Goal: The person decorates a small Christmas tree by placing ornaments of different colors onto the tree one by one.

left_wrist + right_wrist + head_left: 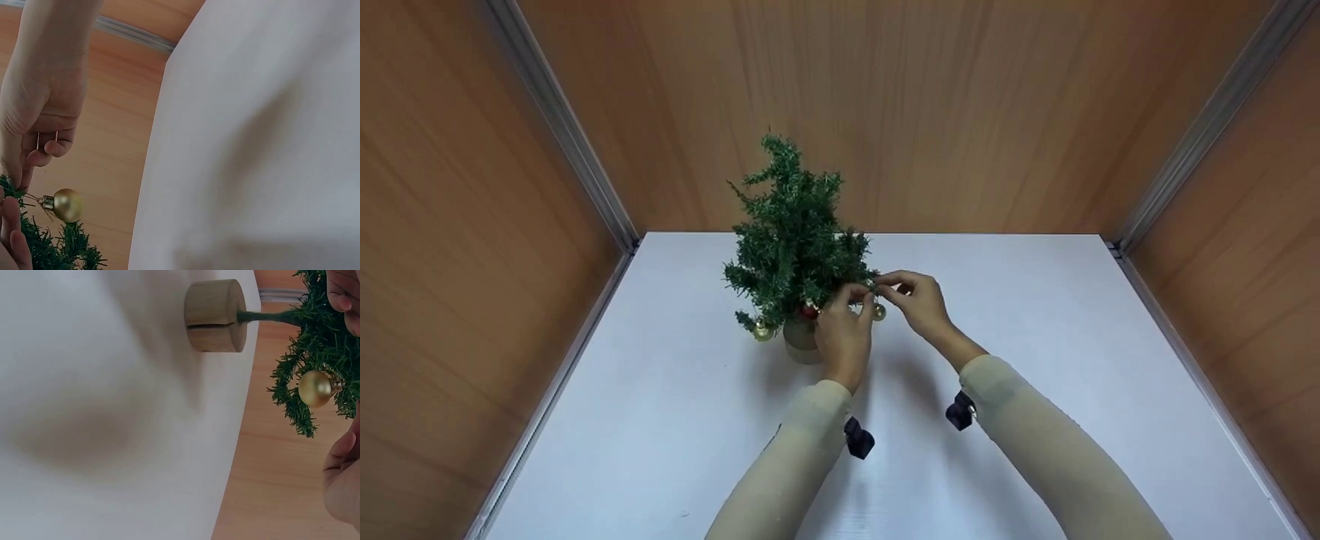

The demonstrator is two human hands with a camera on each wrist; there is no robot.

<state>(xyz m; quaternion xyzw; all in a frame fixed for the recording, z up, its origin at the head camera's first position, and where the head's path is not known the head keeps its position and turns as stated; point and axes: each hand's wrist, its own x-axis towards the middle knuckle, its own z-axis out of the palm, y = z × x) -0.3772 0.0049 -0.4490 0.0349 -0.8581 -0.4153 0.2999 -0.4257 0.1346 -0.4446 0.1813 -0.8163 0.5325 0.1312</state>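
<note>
A small artificial Christmas tree [795,232] stands on a round wooden base [211,318]. My left hand [844,334] is at its lower right side, thumb and forefinger pinching a green branch. Opposite it, my right hand [919,300] brings thumb and forefinger together at the same branch's tip. A gold bauble [67,205] with a thin gold string hangs just below the fingertips, the string running up to the right hand's fingers. Whether those fingers grip string or branch, I cannot tell. Two thin gold lines cross the right hand's curled fingers in the left wrist view.
Another gold bauble [763,331] hangs from the tree's low left branch, and a red bauble [809,310] sits low at the front. The white table [622,420] is enclosed by wood-grain panels [930,112] at the back and both sides.
</note>
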